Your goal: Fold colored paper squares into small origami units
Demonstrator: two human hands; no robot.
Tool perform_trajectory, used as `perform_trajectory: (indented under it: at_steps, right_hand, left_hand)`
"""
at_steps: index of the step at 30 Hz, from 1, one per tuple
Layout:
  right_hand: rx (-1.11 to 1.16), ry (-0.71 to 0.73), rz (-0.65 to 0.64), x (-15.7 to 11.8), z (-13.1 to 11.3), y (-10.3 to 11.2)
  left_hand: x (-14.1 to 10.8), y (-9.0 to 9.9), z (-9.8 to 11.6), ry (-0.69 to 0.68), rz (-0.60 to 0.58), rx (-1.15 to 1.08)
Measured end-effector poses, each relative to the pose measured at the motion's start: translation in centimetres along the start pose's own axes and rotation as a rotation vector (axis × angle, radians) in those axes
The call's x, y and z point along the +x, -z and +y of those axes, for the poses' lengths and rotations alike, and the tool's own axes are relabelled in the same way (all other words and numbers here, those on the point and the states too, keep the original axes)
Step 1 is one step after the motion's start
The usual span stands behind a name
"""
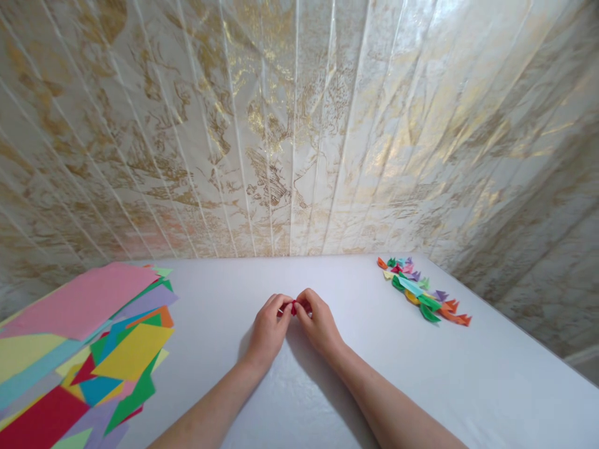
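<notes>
Tabletop, white and smooth, below a gold-patterned wall covering. Loose coloured paper sheets overlap at the left: light, likely bendable, apt to slide on one another. Folded paper pieces in many colours lie bunched at the right, pointed; tips probably crush easily. Left hand and right hand meet mid-table, thumbs and fingertips pinching a small red piece, apparently folded paper, between them. Its far side is hidden. Judged near weightless, stiffer at layered creases; best held by opposite edges, light pressure, since hard squeezing would dent it.
</notes>
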State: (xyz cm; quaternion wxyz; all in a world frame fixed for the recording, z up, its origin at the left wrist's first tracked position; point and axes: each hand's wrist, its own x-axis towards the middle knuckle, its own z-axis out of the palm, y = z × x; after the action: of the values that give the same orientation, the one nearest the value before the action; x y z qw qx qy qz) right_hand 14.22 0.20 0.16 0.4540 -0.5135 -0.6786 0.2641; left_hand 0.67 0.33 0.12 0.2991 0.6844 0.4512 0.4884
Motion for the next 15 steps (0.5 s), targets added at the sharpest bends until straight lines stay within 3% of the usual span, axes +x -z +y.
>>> perform_trajectory:
  at_steps: [9, 15]
  right_hand:
    - [0.098, -0.066, 0.018, 0.2, 0.2, 0.3]
    - [0.146, -0.102, 0.01, 0.3, 0.0, 0.2]
  left_hand:
    - [0.1, -0.6, -0.4, 0.123, -0.066, -0.15]
    - [0.2, -0.9, -1.2, 0.164, -0.044, -0.18]
